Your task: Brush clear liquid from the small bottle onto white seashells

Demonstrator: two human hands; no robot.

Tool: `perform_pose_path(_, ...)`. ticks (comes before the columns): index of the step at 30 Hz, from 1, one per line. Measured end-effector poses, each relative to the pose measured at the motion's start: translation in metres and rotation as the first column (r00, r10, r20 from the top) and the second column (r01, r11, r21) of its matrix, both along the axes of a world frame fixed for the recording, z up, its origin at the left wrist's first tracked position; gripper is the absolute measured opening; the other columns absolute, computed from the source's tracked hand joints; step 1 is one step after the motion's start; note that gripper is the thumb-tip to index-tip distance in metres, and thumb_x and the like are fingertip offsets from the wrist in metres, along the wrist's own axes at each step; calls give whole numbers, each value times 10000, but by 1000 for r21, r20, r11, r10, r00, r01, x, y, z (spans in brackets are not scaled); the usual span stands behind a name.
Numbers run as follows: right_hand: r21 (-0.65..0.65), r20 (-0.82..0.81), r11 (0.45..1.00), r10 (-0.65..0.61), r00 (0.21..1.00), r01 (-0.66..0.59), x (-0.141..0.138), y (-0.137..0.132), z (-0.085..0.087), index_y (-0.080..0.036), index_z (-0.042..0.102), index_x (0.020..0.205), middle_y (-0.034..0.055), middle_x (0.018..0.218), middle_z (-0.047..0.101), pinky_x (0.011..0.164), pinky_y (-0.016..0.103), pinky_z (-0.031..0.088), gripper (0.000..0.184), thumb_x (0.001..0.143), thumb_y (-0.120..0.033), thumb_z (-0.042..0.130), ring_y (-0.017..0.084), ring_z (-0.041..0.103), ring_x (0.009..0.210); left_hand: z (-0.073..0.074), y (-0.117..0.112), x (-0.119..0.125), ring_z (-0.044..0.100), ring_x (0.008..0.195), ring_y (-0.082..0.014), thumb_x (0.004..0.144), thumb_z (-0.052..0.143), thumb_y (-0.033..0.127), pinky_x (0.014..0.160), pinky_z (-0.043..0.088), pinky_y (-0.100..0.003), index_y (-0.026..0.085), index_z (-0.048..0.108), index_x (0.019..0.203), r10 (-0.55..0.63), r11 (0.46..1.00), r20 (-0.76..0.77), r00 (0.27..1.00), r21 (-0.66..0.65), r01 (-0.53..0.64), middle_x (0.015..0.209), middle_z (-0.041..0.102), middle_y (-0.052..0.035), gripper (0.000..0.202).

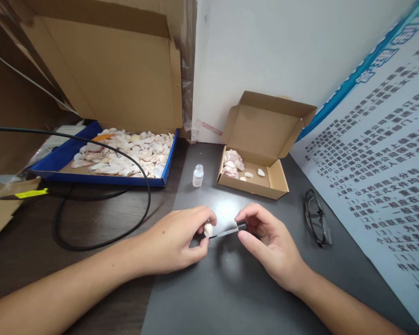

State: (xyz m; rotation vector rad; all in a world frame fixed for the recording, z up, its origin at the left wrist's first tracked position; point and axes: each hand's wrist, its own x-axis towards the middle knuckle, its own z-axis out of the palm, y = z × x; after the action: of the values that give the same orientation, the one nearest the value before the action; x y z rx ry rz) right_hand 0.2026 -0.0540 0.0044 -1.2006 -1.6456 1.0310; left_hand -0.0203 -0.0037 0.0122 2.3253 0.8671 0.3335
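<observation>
Between the thumb and fingers of my left hand [172, 239] is a small white seashell [208, 229]. My right hand [270, 244] pinches the black cap of a small brush applicator [228, 231]. The applicator's pale stem points left, and its dark tip meets the lower edge of the shell, near my left thumb; whether it actually touches is hard to make out. Beyond my hands a small clear glass bottle [197, 176] with a printed label stands upright and uncapped on the dark grey mat.
A blue-sided box [125, 180] full of shells lies open at the back left, with a black cable [149, 195] looping in front. A small cardboard box [254, 187] holds several shells. Folded glasses [316, 218] lie at right, beside a printed poster [380, 153].
</observation>
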Motion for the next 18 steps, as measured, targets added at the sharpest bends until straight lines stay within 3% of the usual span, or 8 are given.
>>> perform_pose_path(18, -25, -44, 999, -25, 999, 24, -2, 2, 0, -252, 560, 998, -39, 724, 482, 578, 262, 402, 97, 906, -240, 588, 143, 471, 630, 2, -1, 0, 518, 688, -133, 818, 519, 178, 646, 353, -249, 229, 518, 970, -13, 1000, -13, 1000, -8, 13, 800, 542, 44, 160)
